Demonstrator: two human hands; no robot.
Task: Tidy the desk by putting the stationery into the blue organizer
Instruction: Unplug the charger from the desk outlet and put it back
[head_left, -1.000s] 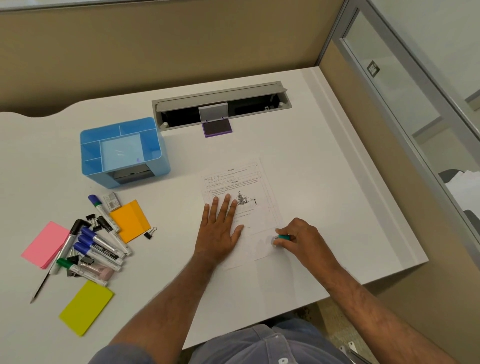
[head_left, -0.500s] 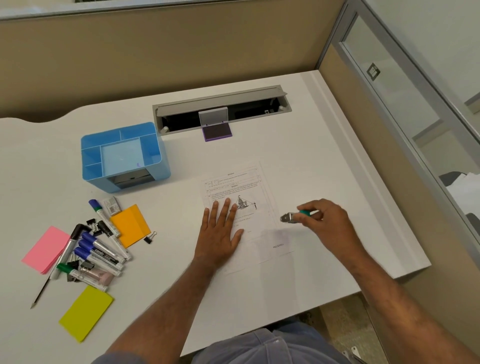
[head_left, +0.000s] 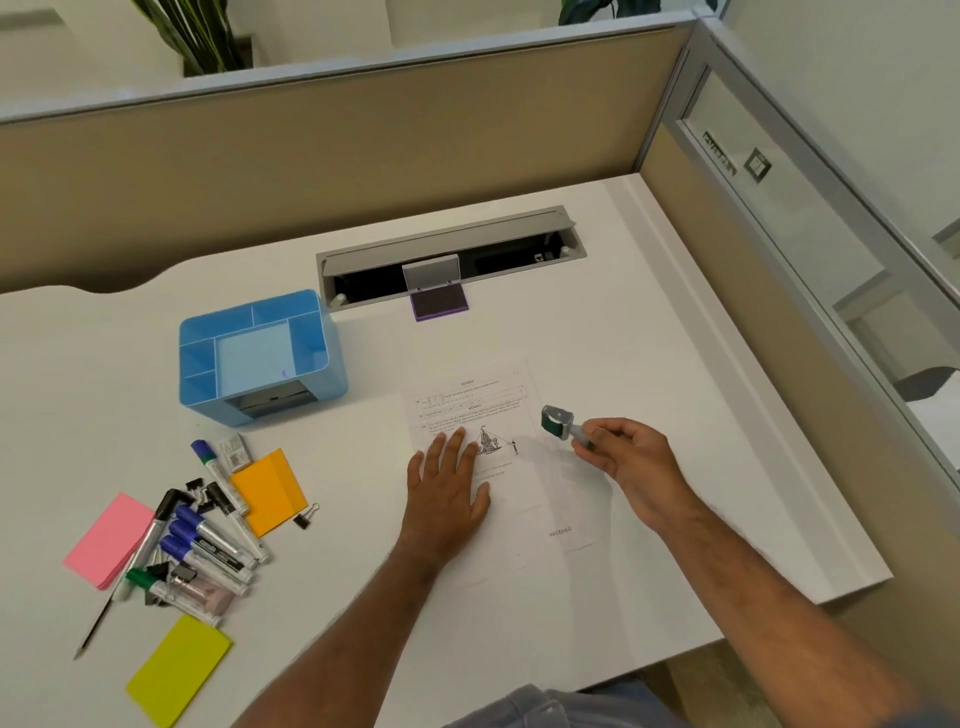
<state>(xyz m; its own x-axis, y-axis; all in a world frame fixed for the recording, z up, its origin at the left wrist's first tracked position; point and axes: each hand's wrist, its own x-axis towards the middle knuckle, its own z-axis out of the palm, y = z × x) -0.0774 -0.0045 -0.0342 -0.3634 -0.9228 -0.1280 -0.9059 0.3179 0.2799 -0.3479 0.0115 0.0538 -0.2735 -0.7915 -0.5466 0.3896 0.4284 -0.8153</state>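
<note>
My right hand holds a small green-and-silver stamp lifted just off the right edge of a printed sheet. My left hand lies flat on that sheet, fingers spread. The blue organizer stands at the back left, its compartments holding nothing. Left of the sheet lie several markers, an orange sticky pad, a pink pad, a yellow-green pad, a pencil, binder clips and a small eraser.
A purple ink pad sits open in front of the grey cable tray at the back of the white desk. Partition walls close the back and right. The desk's front edge runs near my arms.
My right hand has lifted the stamp from the lower right of the sheet and carried it up and away, leaving a stamped word there. My left hand has stayed flat on the paper.
</note>
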